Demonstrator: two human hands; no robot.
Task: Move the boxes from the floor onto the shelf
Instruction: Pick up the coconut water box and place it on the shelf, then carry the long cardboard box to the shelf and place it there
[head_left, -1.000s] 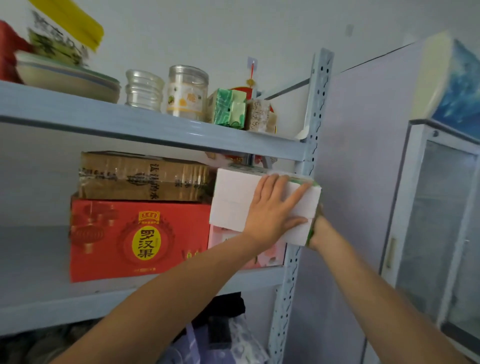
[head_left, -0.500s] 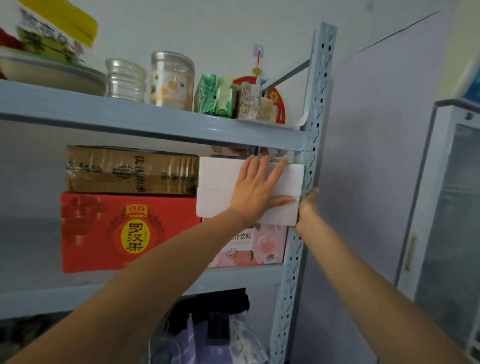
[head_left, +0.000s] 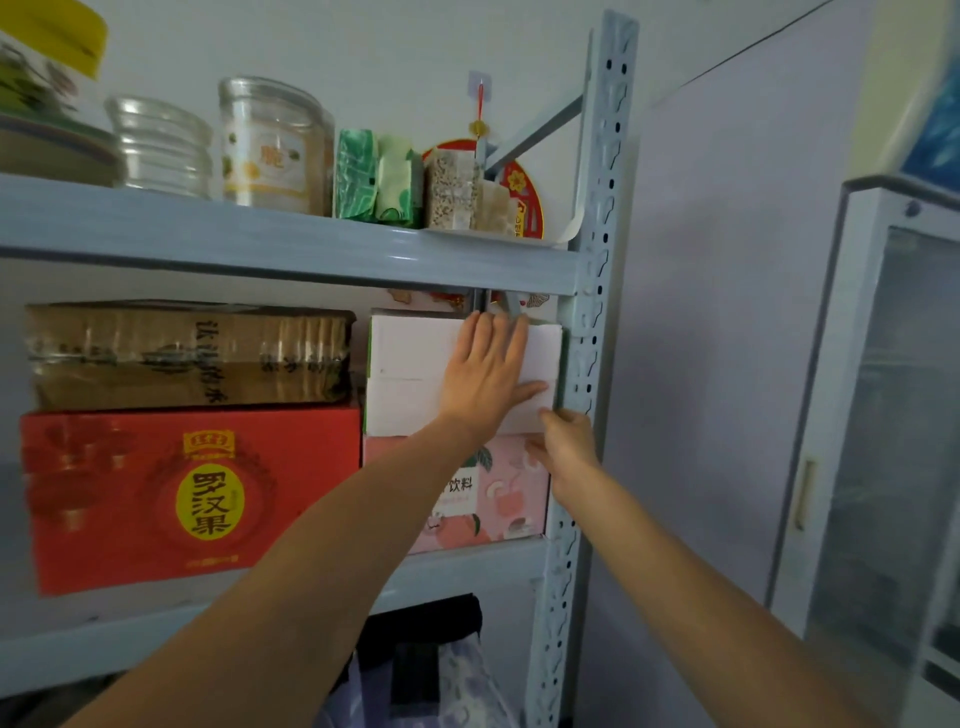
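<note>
Pale walls back a grey-blue metal shelf unit (head_left: 291, 249) whose perforated upright post (head_left: 597, 260) stands at its right end, and a glass-door cabinet (head_left: 893, 415) stands well apart on the right. On the middle level a large red box (head_left: 192, 499) with a yellow oval label sits at the left, and a brown taped carton (head_left: 187, 353) lies flat on top of it. Just beside the carton, a white box (head_left: 410, 374) rests on a pink box (head_left: 498, 499) printed with peaches, its right end close to the post and its top just under the upper level. That upper level carries a clear jar (head_left: 270, 150), a stack of clear containers (head_left: 161, 145) and green packets (head_left: 374, 176), with a red ornament (head_left: 524, 202) hanging on the wall behind them. The left hand (head_left: 488, 379) lies flat on the white box's front face, fingers straight and slightly spread, pointing up, with the thumb stretched out to the right. The right hand (head_left: 569, 447) is at the white box's lower right corner, where it meets the pink box; whether its fingers pinch the edge or merely touch it cannot be told.
</note>
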